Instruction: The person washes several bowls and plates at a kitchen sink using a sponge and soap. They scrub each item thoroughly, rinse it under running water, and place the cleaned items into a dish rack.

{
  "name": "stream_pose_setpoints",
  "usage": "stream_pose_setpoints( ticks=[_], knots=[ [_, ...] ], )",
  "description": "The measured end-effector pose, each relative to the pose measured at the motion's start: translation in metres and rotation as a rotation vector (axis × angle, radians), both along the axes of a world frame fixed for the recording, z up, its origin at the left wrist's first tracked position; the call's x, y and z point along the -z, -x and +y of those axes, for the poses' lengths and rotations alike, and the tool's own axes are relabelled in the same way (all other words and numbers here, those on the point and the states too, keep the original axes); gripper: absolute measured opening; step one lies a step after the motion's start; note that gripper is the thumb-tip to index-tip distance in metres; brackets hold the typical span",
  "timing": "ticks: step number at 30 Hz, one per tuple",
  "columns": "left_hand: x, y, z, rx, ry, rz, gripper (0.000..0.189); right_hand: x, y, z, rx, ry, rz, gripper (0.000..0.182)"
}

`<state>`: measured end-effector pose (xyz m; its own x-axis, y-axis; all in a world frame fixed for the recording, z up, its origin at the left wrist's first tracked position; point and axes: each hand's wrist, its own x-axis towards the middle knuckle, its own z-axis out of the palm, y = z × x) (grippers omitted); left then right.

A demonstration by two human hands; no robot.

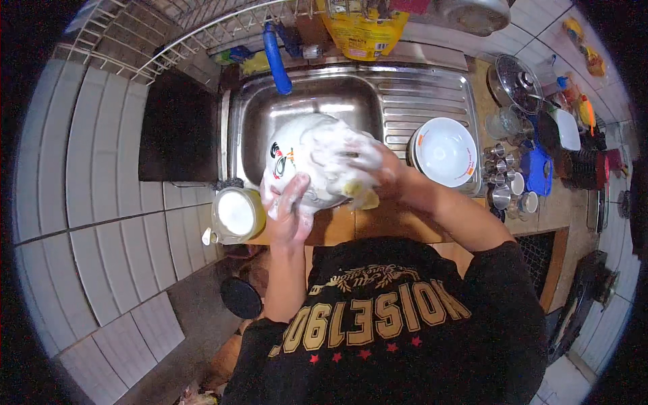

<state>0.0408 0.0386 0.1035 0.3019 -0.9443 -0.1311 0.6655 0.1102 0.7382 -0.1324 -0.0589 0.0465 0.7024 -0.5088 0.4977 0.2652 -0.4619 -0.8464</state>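
Note:
A white bowl (283,147) with a printed black, red and green mark is tilted above the sink, thick white foam over much of its outside. My left hand (289,205), wet with suds, grips its near left edge, thumb lying on the outer wall. Foam coats my right hand (377,164), which lies over the bowl's right side. A yellow sponge (362,196) shows below the right fingers, against the palm side; foam partly hides that grip. Behind the bowl is the stainless steel sink basin (324,93).
Stacked white bowls (448,152) stand on the ridged drainboard (425,96). A blue tap hose (276,61) hangs over the basin. Left of my left hand is a container of foamy liquid (235,215). Metal cups (500,195), a glass lid (519,83) and a blue container (537,169) crowd the right counter.

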Motion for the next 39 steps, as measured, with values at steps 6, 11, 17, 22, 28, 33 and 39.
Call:
stream_pose_setpoints(
  ticks=[6,11,17,22,28,33,39],
  knots=[
    [-0.002,0.006,0.001,0.020,-0.047,0.020,0.047,-0.032,0.020,0.020,0.335,-0.148,0.141,0.032],
    [-0.002,0.013,-0.007,0.039,-0.052,-0.032,0.047,-0.011,-0.003,0.043,0.533,0.143,0.204,0.037],
    [-0.006,0.001,0.003,0.036,-0.016,-0.142,0.055,-0.032,0.014,0.006,0.684,0.438,0.179,0.050],
    [-0.018,0.014,-0.001,0.073,-0.085,-0.282,0.051,-0.057,-0.017,0.015,0.466,-0.144,0.039,0.048],
    [-0.009,0.011,0.009,0.092,0.119,-0.249,0.059,-0.067,-0.032,0.006,0.258,0.823,0.012,0.052],
    [-0.034,0.018,0.002,0.145,0.020,-0.272,0.050,-0.046,-0.024,-0.023,0.406,-0.255,0.028,0.037],
    [-0.018,0.022,-0.011,-0.049,0.016,-0.299,0.046,0.018,-0.052,0.009,0.425,-1.604,-0.395,0.039]
  ],
)
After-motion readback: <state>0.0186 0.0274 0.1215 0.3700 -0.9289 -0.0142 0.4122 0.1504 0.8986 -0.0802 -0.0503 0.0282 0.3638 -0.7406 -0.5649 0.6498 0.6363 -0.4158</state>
